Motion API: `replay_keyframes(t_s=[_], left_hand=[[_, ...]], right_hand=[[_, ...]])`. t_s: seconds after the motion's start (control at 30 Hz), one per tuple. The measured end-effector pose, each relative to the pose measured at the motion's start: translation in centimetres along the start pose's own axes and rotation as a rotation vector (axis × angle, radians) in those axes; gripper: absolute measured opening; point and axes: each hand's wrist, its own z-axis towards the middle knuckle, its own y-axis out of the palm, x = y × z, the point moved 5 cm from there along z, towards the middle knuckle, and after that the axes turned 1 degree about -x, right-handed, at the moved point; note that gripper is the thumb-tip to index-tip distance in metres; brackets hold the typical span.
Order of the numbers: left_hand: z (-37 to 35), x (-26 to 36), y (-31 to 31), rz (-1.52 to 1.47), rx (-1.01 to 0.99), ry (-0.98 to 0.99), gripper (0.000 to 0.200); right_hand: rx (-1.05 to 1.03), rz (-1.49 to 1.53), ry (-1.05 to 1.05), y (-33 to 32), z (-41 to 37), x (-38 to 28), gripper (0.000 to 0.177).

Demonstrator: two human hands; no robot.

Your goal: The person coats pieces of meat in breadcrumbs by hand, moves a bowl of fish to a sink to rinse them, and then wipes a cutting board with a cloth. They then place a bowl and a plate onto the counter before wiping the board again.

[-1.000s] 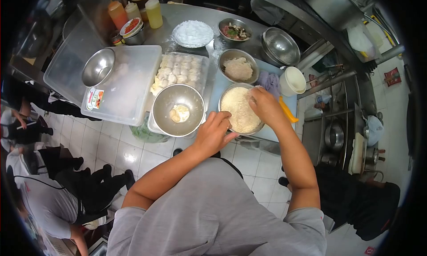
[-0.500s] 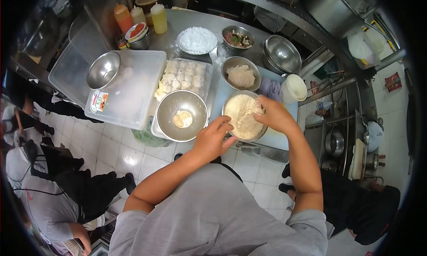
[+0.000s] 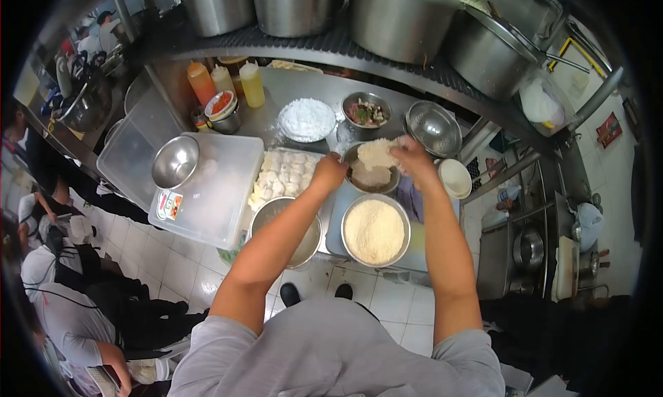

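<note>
My right hand (image 3: 416, 159) is closed on the edge of a flat, crumb-coated piece (image 3: 377, 153), perhaps a cutlet. It hangs over a metal bowl (image 3: 390, 189) that holds more pale coated food (image 3: 371, 176). At that bowl's left rim is my left hand (image 3: 331, 171), its fingers closed and seemingly gripping the rim. Nearer to me stands a metal bowl of breadcrumbs (image 3: 375, 230). Beneath my left forearm, another metal bowl (image 3: 304, 252) is partly hidden. A clear tray of pale dough-like balls (image 3: 285, 173) lies left of my left hand.
A plate of white powder (image 3: 306, 119), a bowl of mixed food (image 3: 367, 111) and a colander (image 3: 434, 128) stand farther back. Squeeze bottles (image 3: 201, 83) and a lidded plastic box (image 3: 214, 210) are left. A shelf of large pots (image 3: 400, 21) overhangs the table. Co-workers (image 3: 76, 321) stand left.
Both hands have moved from the breadcrumb bowl to the bowl behind it. My right hand has lifted a crumb-coated piece over there. The view has tilted up, showing the pot shelf.
</note>
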Motion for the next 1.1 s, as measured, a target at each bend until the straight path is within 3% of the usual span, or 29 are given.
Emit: replay_keyframes(t_s=[0.03,0.13,0.23,0.3,0.5,0.57,0.63,0.7,0.77,0.93,1.1], left_hand=[[0.8,-0.5,0.7,0.06,-0.039,-0.042,0.029],[0.0,1.7,0.6,0.053,-0.08,-0.182,0.025],[1.2,0.5,1.7,-0.112,-0.14,-0.264,0.023],[2.4,-1.5,2.7,-0.196,-0.219,-0.351,0.021],[4.3,3.3,-1.4,-0.345,-0.262,-0.316,0.024],[7.6,4.3,-3.9,-0.489,-0.168,-0.297,0.024],[14.4,3.6,-6.0,-0.398,-0.28,0.024,0.026],[17.2,6.6,-8.3,-0.461,-0.051,-0.053,0.03],[21.3,7.2,-10.6,-0.464,0.042,-0.084,0.03],[28.1,3.2,-13.9,-0.404,0.108,-0.229,0.029],[29.7,0.8,-15.2,-0.35,0.122,-0.311,0.028]], right_hand=[[-0.012,-0.031,0.107,-0.1,0.7,2.0,0.034],[0.24,-0.55,-0.149,-0.8,-0.4,5.3,0.037],[0.071,-0.16,-0.045,-1.5,-4.6,4.0,0.034],[-0.025,-0.099,-0.062,-2.4,-7.3,3.2,0.033],[0.112,0.101,0.061,-8.1,-12.6,6.1,0.029],[0.152,0.093,0.093,-9.1,-13.9,6.7,0.028],[0.177,0.068,0.135,-9.2,-15.2,7.2,0.027],[0.212,0.033,0.128,-8.6,-16.5,8.5,0.027],[0.265,-0.021,0.064,-8.2,-17.8,9.8,0.026],[0.35,-0.091,0.237,-6.0,-21.7,8.9,0.025],[0.456,-0.079,0.354,-5.0,-23.6,9.3,0.019]])
